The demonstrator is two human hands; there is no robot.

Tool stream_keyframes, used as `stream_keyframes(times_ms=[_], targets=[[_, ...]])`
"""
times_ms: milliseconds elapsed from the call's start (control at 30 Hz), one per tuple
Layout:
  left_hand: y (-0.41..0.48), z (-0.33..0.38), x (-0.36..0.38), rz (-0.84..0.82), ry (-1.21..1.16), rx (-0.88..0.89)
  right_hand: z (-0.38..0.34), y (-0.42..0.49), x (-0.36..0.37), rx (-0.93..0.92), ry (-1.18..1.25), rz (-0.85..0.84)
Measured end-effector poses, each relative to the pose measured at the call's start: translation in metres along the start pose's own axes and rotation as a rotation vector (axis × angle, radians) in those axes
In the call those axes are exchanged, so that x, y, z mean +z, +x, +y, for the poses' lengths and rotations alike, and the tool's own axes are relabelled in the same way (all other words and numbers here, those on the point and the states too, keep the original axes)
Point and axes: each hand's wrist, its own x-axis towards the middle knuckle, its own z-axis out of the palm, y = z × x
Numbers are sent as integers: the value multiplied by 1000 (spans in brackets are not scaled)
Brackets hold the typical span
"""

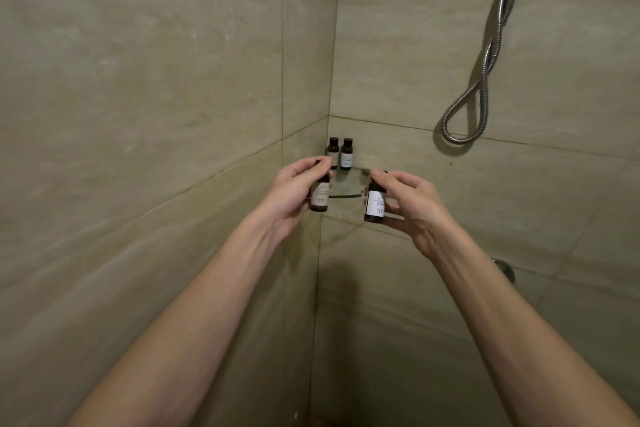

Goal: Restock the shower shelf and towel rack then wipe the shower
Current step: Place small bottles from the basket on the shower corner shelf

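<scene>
The tiled walls (138, 114) fill nearly all I see. They are beige with faint streaks and meet in a corner straight ahead. On the right-hand wall hangs a metal hose (485, 80), twisted round itself and ending in a loop well above and to the right of the shelf. My two bare forearms reach up toward that corner.

My left hand (287, 194) is curled round the left bottle (320, 196), with fingertips and thumb up by its cap. Hand and bottle sit in front of the shelf's left end and hide it. My right hand (415, 208) grips the right bottle (375, 204) by its cap end and side. It holds the bottle nearly upright just off the shelf's right front edge, so that end of the rim is covered too.

The shelf (346, 196) is a small quarter-round of clear glass set into the corner. Its curved front edge shows greenish between my hands.

Each bottle I hold is small and dark brown, with a black cap and a white label whose print is too small to read. At the shelf's back corner the rear left bottle (333, 148) and rear right bottle (346, 154) stand upright side by side, and both look like the two in my hands. I cannot tell whether they touch.

Low on the right wall a round chrome fitting (505, 270) peeks out beside my right forearm.
</scene>
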Motion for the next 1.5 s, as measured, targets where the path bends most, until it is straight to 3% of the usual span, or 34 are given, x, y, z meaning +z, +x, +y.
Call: stream_keyframes(times_ms=[133, 367, 600, 1067, 1300, 1500], targets=[[47, -4, 6, -9, -15, 18, 1, 44, 3, -36, -43, 21], [112, -22, 9, 49, 155, 23, 18, 128, 6, -144, -177, 63], [154, -36, 20, 129, 300, 67, 37, 191, 3, -199, -165, 20], [170, -57, 10, 197, 504, 163, 52, 223, 8, -471, -465, -68], [166, -57, -2, 155, 737, 153, 55, 218, -8, -482, -710, -69], [163, -57, 4, 293, 1163, 228, 64, 217, -5, -475, -1009, -22]])
